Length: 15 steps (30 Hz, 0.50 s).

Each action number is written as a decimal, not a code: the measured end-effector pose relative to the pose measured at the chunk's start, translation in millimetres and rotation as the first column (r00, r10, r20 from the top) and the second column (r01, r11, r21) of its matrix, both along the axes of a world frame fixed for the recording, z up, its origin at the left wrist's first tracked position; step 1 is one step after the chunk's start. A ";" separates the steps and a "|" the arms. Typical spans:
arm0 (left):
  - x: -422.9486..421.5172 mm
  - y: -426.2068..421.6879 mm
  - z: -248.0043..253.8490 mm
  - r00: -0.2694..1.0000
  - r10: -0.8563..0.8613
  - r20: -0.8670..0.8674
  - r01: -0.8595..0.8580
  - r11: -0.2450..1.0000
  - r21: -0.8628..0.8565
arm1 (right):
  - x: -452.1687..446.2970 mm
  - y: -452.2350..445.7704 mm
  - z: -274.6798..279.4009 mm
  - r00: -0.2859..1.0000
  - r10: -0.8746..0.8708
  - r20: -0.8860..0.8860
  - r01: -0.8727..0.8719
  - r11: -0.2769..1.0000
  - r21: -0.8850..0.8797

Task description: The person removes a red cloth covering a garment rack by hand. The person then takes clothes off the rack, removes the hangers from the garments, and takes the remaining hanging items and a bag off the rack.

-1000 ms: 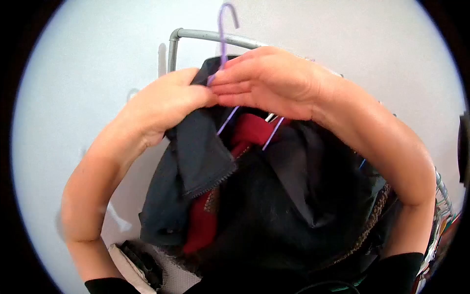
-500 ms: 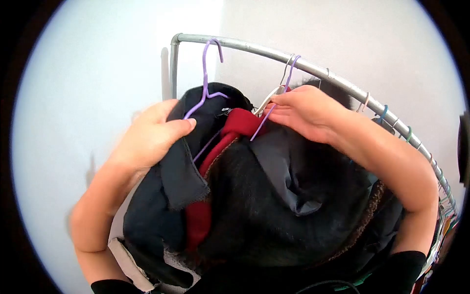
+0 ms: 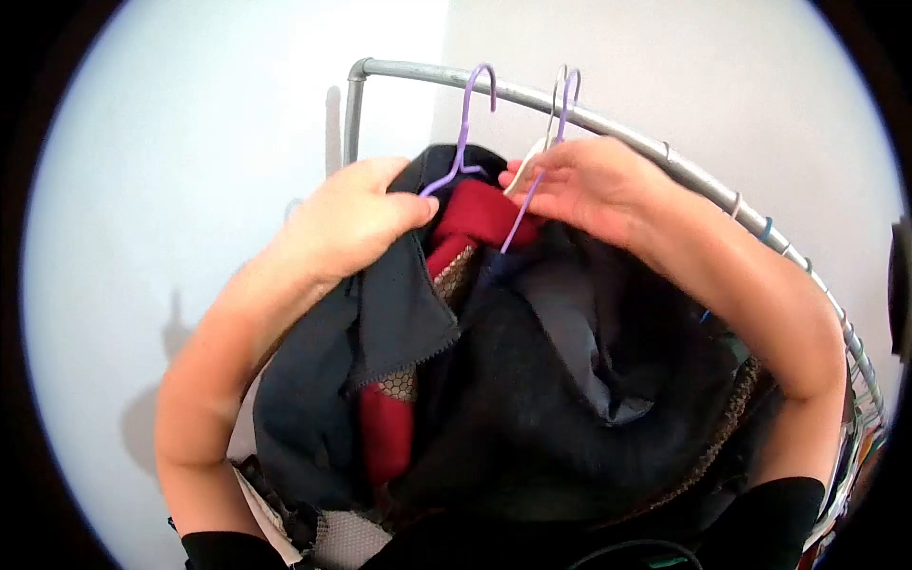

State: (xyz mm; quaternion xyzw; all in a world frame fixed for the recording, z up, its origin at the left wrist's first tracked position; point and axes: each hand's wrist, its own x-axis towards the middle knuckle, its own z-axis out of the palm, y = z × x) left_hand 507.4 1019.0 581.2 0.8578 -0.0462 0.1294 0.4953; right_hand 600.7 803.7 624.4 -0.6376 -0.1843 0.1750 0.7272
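My left hand (image 3: 366, 214) is closed on the shoulder of a dark jacket (image 3: 399, 313), its thumb against the purple hanger (image 3: 463, 142) inside the collar. That hanger's hook is at the rail. My right hand (image 3: 594, 190) has its fingers stretched out beside a white hanger (image 3: 528, 169) and a second purple hanger (image 3: 521, 214), touching them. A red garment (image 3: 486, 211) shows between the dark jacket and a black furry coat (image 3: 513, 408). My right fingertips are near the red collar. The lower ends of the garments are hidden.
A metal clothes rail (image 3: 427, 74) curves from the back left to the right side. Several more hanger hooks, including a blue one (image 3: 768, 226), sit along it. A pale wall (image 3: 237, 114) stands behind and to the left. More clothes hang at the far right.
My left hand has moved right and slightly up with the dark jacket and its purple hanger, closer to the other hangers. My right hand has shifted slightly up.
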 end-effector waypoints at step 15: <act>-103.3 -0.2 -1.9 0.860 0.493 -0.133 -0.355 0.764 0.538 | -82.9 66.1 -30.3 0.608 0.793 0.032 -0.774 0.583 0.249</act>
